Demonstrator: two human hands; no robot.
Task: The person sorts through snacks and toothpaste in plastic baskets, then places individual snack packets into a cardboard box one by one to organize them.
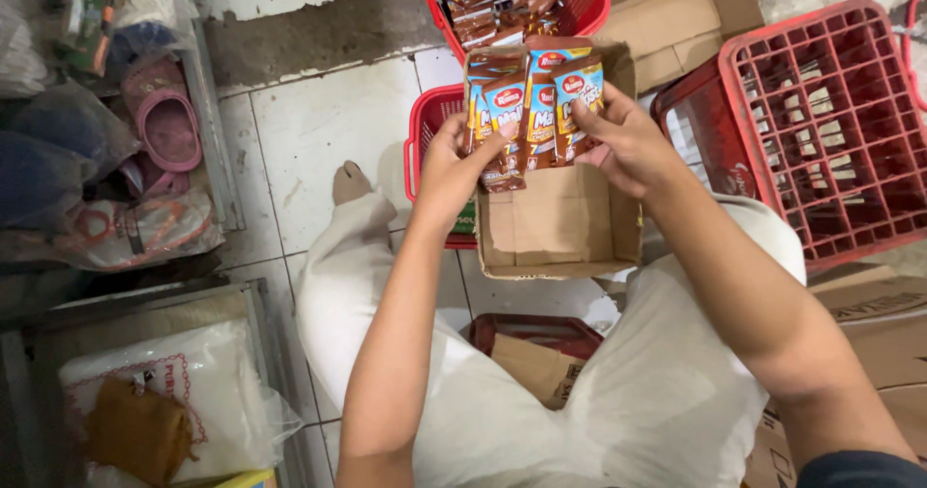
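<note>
I see both hands pinching a fanned bunch of brown snack packets (529,111) just above the open cardboard box (560,232): left hand (452,165) grips the near-left edge, right hand (628,140) the right edge. Red crate (821,131) sits close right of the box; bare tile floor (319,131) left.

Red plastic crate (830,131) at right; pink sandal (164,121) on shelf left; white sack (193,382) lower left.

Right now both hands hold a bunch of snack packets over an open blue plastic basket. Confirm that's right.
Not quite. In the head view the left hand and right hand do hold the snack packets, but over an open brown cardboard box, not a blue plastic basket.
</note>
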